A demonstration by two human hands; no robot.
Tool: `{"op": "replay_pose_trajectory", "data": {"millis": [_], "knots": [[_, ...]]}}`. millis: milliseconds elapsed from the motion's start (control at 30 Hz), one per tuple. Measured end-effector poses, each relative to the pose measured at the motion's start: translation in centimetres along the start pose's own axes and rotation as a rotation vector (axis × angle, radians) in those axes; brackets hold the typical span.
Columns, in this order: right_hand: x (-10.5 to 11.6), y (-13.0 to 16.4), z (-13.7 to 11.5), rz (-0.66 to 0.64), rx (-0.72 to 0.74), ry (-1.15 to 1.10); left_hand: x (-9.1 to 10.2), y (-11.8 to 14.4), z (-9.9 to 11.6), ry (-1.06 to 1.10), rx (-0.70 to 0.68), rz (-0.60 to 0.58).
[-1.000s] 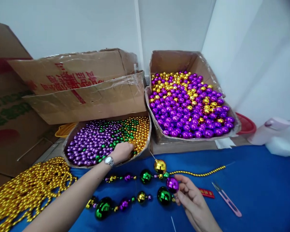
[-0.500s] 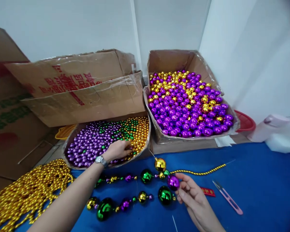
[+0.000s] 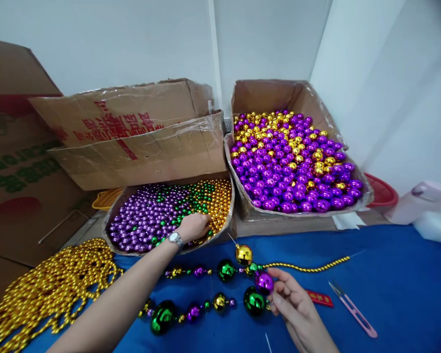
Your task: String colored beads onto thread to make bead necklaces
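My left hand (image 3: 193,226), a watch on its wrist, reaches into the low cardboard box (image 3: 114,212) of small purple, green and gold beads, fingers curled down among them; whether it grips one is hidden. My right hand (image 3: 296,309) pinches a purple ball (image 3: 264,283) at the end of a strung garland (image 3: 206,306) of green, gold and purple balls lying on the blue cloth (image 3: 389,294). A gold ball (image 3: 243,254) with a needle sticking up sits just above, joined to a thin gold bead string (image 3: 308,267).
A larger box (image 3: 264,93) of purple and gold balls stands behind at the right. A heap of gold bead strands (image 3: 47,284) lies at the left. Pink thread snips (image 3: 355,309) and a red tag (image 3: 319,298) lie right of my right hand. Folded cartons stand behind.
My left hand has shifted slightly among the small beads. My right hand keeps its hold on the purple ball. The view has panned a little.
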State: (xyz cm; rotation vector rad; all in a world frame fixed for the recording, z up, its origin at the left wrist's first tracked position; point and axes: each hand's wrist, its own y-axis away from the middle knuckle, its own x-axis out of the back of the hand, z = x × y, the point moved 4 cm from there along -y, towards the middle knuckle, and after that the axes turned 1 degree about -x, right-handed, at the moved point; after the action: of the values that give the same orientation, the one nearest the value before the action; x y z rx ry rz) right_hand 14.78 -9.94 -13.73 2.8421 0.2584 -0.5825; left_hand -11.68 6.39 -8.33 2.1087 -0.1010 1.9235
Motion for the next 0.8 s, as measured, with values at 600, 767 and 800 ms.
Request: {"op": "replay_pose_trajectory", "data": {"millis": [600, 767, 800], "knots": [[-0.3, -0.1, 0.3, 0.023, 0.018, -0.009, 0.1, -1.5, -0.6, 0.261, 0.078, -0.015], [-0.4, 0.1, 0.2, 0.068, 0.026, -0.002, 2.7, 1.3, 0.3, 0.591, 0.058, 0.136], [-0.5, 0.1, 0.1, 0.069, 0.032, -0.002, 3.2, 2.2, 0.8, 0.675, 0.042, 0.151]]}}
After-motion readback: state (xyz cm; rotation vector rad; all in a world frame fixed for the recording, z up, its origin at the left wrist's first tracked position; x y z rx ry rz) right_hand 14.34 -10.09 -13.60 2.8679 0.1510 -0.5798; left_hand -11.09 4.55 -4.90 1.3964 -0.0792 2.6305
